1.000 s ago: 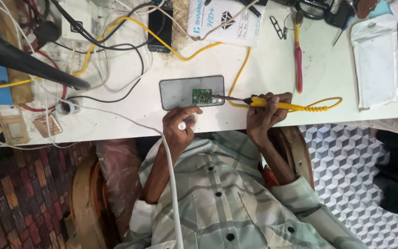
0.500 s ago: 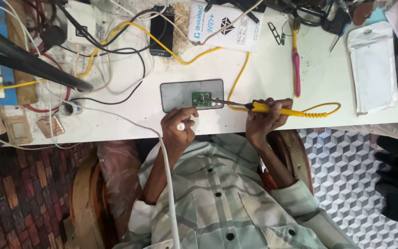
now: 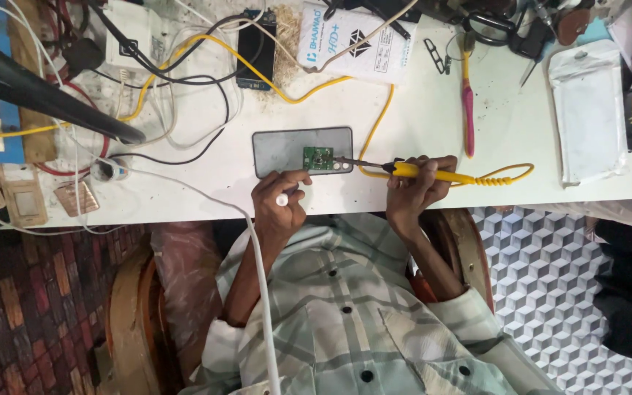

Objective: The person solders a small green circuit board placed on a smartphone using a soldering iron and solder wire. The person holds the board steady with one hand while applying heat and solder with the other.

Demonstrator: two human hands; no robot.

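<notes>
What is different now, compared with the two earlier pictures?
Almost nothing changed. The right hand still holds the yellow soldering iron with its tip at the small green board on the grey plate. The left hand still rests at the plate's near edge. Nothing was picked up or released.

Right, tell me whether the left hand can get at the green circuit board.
Probably yes: the left hand rests just below the green circuit board with nothing between, though it pinches a white cable end.
</notes>
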